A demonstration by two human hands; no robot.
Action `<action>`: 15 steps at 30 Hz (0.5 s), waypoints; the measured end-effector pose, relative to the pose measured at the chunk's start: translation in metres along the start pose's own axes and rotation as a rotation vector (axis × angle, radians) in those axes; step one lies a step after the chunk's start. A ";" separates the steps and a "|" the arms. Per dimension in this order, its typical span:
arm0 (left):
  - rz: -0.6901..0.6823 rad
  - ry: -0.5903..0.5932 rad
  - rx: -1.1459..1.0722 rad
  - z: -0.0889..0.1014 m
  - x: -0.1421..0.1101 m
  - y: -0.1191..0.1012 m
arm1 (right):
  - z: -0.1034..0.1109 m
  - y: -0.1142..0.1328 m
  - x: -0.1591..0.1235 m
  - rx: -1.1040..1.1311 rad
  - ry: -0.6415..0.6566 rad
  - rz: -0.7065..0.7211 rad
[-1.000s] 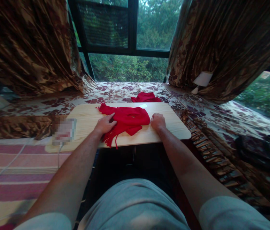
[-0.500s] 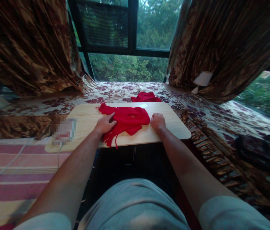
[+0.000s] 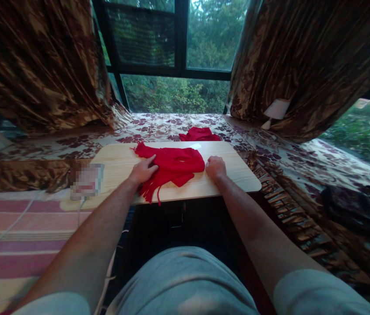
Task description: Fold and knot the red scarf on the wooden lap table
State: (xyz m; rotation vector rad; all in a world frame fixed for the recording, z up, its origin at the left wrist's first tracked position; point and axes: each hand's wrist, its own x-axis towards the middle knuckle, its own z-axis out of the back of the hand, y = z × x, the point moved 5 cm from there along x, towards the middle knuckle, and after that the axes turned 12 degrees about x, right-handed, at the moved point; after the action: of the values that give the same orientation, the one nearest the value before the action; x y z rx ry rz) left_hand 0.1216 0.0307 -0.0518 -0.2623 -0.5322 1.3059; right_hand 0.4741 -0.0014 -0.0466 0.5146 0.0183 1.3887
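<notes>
A red fringed scarf (image 3: 174, 164) lies folded on a light wooden lap table (image 3: 237, 168). My left hand (image 3: 142, 171) rests flat on the scarf's left part, fingers stretched out and pressing the cloth near the fringe. My right hand (image 3: 216, 168) sits on the table just right of the scarf's folded edge, fingers curled under into a loose fist. Whether it pinches the cloth is hidden.
A second red cloth (image 3: 199, 134) lies beyond the table on the floral bedspread (image 3: 171, 124). A blurred flat object (image 3: 87, 180) with a white cable sits at the table's left end. Brown curtains (image 3: 40, 61) flank the window. A white lamp (image 3: 275, 111) stands back right.
</notes>
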 end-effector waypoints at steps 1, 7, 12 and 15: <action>0.027 0.004 -0.099 0.000 0.002 0.001 | 0.000 0.000 0.000 -0.001 0.000 0.004; 0.102 -0.099 -0.617 0.002 0.016 -0.008 | 0.001 0.003 -0.002 0.002 0.005 0.019; 0.284 -0.312 -0.873 -0.001 0.030 -0.024 | 0.001 0.002 -0.002 -0.001 0.014 0.016; 0.388 -0.360 -1.167 -0.001 0.032 -0.036 | 0.001 0.000 -0.001 0.005 0.015 0.007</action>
State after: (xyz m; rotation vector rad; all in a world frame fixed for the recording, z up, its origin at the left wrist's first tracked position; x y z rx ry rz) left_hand 0.1580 0.0525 -0.0287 -1.1449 -1.5920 1.2803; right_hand 0.4736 -0.0026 -0.0462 0.5088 0.0326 1.4003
